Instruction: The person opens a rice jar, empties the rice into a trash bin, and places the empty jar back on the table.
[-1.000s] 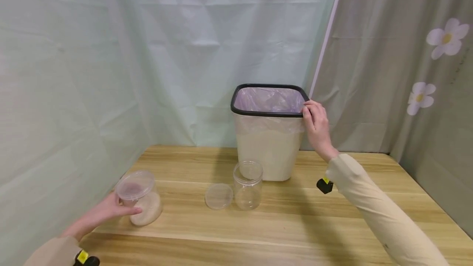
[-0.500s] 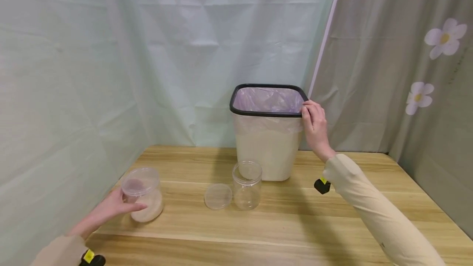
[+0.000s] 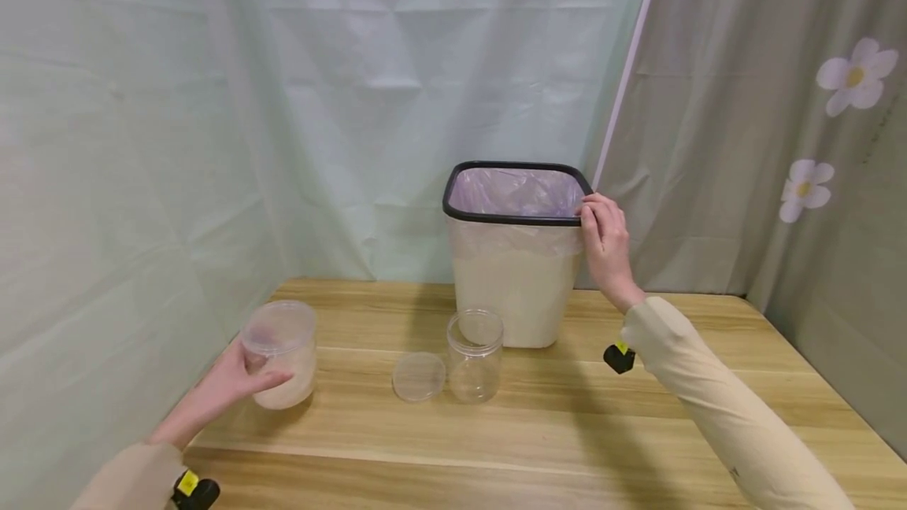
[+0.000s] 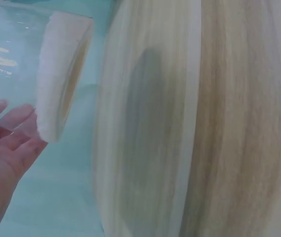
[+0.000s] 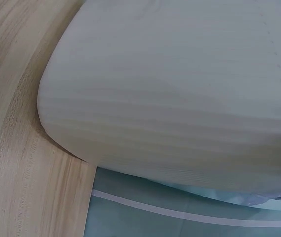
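Observation:
My left hand (image 3: 230, 380) grips a clear plastic jar (image 3: 301, 364) from its left side, thumb across the front. A translucent lid covers its top. In the left wrist view a layer of white, fine-grained stuff (image 4: 56, 74) fills the bottom of the jar, which is off the table with its shadow beneath. At the back, my right hand (image 3: 608, 250) holds the right corner of the black rim of a cream trash bin (image 3: 510, 282). The bin's side (image 5: 170, 94) fills most of the right wrist view; the right hand is out of that view.
Standing in front of the bin is an uncovered clear jar (image 3: 475, 376). A round translucent lid (image 3: 418, 376) lies flat to its left. A thin plastic bag (image 3: 517, 191) lines the bin. Curtains (image 3: 397, 101) close off the back and sides of the wooden table (image 3: 453, 447).
My left hand has raised the lidded jar off the table and shifted it slightly right and away from me. The right hand has stayed at the bin's rim.

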Action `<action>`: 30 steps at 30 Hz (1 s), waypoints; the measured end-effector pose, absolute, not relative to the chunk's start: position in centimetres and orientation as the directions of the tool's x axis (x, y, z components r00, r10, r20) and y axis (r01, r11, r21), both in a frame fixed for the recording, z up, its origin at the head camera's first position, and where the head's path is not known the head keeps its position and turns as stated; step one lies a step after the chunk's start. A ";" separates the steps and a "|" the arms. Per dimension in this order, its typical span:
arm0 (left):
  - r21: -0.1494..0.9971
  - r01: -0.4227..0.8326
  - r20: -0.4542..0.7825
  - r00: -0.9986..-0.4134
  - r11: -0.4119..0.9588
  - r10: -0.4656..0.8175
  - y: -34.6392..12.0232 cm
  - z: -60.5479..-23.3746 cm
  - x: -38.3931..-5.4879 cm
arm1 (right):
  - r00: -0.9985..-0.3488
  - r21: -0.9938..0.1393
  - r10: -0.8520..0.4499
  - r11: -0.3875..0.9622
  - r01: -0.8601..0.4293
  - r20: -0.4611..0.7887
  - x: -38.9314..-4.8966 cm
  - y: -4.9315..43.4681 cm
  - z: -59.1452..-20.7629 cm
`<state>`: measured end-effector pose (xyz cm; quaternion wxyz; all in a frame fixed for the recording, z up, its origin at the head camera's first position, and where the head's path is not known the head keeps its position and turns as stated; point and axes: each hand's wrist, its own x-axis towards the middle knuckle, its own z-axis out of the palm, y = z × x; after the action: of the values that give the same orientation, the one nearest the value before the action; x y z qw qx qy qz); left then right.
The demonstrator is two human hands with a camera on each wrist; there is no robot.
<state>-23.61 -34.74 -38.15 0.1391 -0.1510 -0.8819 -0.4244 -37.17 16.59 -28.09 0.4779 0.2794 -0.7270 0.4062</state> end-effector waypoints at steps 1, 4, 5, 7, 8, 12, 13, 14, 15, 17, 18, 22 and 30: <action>0.707 0.389 0.377 -0.914 0.590 0.151 -34.6 -38.1 -23.6 | -0.387 -0.323 -0.018 0.514 -0.794 0.922 -37.2 16.6 -28.1; 0.719 0.393 0.382 -0.912 0.572 0.146 -34.3 -37.9 -23.5 | -0.391 -0.326 -0.020 0.517 -0.792 0.920 -37.2 16.6 -28.1; 0.723 0.395 0.387 -0.911 0.567 0.142 -34.2 -37.9 -23.5 | -0.394 -0.328 -0.020 0.516 -0.791 0.919 -37.2 16.5 -28.1; 0.723 0.399 0.398 -0.908 0.564 0.132 -34.0 -37.7 -23.6 | -0.396 -0.330 -0.021 0.515 -0.791 0.918 -37.2 16.5 -28.2; 0.725 0.403 0.406 -0.905 0.559 0.127 -33.9 -37.7 -23.7 | -0.396 -0.330 -0.021 0.512 -0.793 0.918 -37.2 16.5 -28.2; 0.716 0.421 0.440 -0.891 0.557 0.109 -33.5 -37.5 -24.1 | -0.392 -0.327 -0.024 0.507 -0.797 0.920 -37.2 16.5 -28.3; 0.710 0.424 0.447 -0.888 0.562 0.104 -33.4 -37.5 -24.2 | -0.390 -0.325 -0.024 0.506 -0.799 0.921 -37.3 16.5 -28.3; 0.707 0.428 0.455 -0.885 0.564 0.101 -33.2 -37.4 -24.4 | -0.387 -0.322 -0.024 0.508 -0.799 0.922 -37.3 16.5 -28.3; 0.704 0.428 0.460 -0.883 0.566 0.095 -33.1 -37.4 -24.5 | -0.385 -0.319 -0.025 0.510 -0.798 0.923 -37.3 16.5 -28.3; 0.700 0.432 0.473 -0.877 0.568 0.085 -32.7 -37.4 -24.7 | -0.383 -0.317 -0.026 0.514 -0.797 0.923 -37.3 16.5 -28.3; 0.696 0.438 0.482 -0.872 0.568 0.082 -32.4 -37.4 -24.9 | -0.384 -0.317 -0.024 0.515 -0.796 0.923 -37.3 16.5 -28.3; 0.676 0.467 0.525 -0.848 0.569 0.072 -31.6 -37.4 -25.4 | -0.379 -0.315 -0.019 0.517 -0.796 0.925 -37.4 16.4 -28.3; 0.662 0.497 0.560 -0.825 0.561 0.069 -30.2 -37.0 -26.3 | -0.376 -0.309 -0.024 0.523 -0.794 0.926 -37.5 16.4 -28.4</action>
<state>-26.29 -30.18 -36.96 0.2442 -0.1665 -0.8492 -0.4377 -37.45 16.43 -28.36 0.4824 0.2813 -0.7271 0.3994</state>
